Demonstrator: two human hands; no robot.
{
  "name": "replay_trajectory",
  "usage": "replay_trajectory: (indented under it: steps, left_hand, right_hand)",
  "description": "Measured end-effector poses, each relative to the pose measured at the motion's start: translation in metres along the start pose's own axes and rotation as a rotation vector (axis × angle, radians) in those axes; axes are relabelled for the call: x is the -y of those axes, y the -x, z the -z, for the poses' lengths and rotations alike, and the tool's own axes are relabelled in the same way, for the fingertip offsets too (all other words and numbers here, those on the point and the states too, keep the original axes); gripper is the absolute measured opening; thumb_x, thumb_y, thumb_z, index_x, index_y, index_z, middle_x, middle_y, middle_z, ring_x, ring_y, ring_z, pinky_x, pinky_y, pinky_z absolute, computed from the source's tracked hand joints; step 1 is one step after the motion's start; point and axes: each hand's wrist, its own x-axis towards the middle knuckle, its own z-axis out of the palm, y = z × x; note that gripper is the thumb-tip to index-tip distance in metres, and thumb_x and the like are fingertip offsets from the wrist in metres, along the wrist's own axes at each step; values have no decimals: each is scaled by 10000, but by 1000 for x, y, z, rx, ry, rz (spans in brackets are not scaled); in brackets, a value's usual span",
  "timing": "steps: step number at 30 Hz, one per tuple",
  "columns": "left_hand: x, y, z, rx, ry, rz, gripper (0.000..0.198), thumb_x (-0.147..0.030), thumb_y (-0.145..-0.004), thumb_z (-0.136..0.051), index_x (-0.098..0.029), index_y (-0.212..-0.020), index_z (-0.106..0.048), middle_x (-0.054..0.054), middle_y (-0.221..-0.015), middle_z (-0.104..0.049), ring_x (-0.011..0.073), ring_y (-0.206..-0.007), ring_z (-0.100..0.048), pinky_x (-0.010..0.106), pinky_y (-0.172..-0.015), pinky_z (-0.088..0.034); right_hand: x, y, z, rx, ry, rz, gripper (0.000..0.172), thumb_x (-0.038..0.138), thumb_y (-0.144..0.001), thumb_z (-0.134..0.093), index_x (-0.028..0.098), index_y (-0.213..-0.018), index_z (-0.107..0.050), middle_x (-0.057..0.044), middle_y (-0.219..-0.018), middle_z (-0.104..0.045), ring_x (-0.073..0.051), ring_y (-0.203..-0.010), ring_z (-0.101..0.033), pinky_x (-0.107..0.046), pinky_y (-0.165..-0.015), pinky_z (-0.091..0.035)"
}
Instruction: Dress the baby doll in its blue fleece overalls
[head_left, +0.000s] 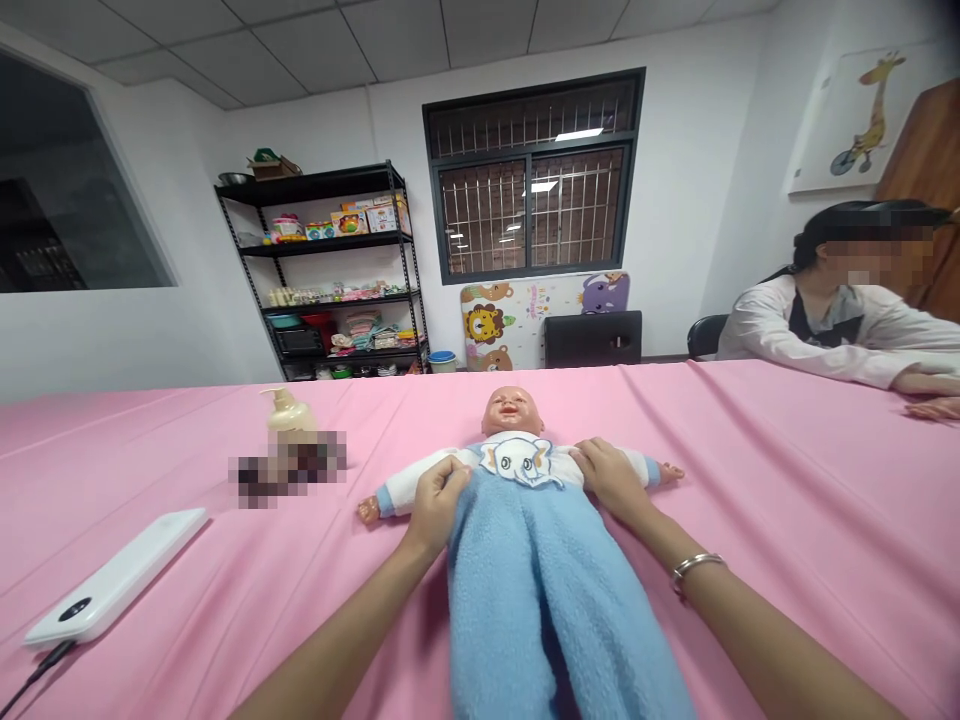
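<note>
Blue fleece trousers [540,600] fill the lower middle, on a baby doll [512,412] lying lengthwise away from me on the pink tablecloth [750,520]. Both hands are apart at its chest, equally near: left hand [437,503] pinches the fleece edge; right hand [611,480] rests there, its grip I cannot tell.

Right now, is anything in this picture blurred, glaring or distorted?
Head view: light is even and indoor, with soft shadows by the left hand and right hand on the doll; ceiling lights reflect in the window; the wide lens stretches the pink table toward the frame edges; a pixelated patch sits below the pump bottle.
</note>
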Motion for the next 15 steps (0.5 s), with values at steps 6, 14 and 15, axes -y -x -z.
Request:
replay_trajectory:
  steps: [6,14,15]
  left_hand:
    - [20,-1,-1,117,-101,27,234,-302,-701,-432,-168,-537,-332,-39,-554,-320,88,-558,-301,217,-539,-261]
    - [8,6,-8,82,-86,7,229,-296,-683,-408,-172,-522,-300,-39,-531,-283,87,-532,-271,229,-527,-230]
    - [7,7,-8,77,-79,2,228,-294,-676,-409,-173,-519,-296,-39,-529,-280,87,-530,-266,230,-524,-225]
  right_hand:
    - [0,-1,12,-244,309,-3,308,306,-896,-311,173,-783,-565,-75,-806,-577,-188,-789,-461,-314,-716,-278]
    - [-6,8,11,-120,291,-41,274,288,-865,-377,190,-815,-628,-85,-874,-608,-223,-832,-462,-339,-711,-308]
    - [-2,8,12,-160,250,-44,278,290,-865,-373,186,-828,-628,-91,-893,-608,-232,-856,-460,-349,-731,-318]
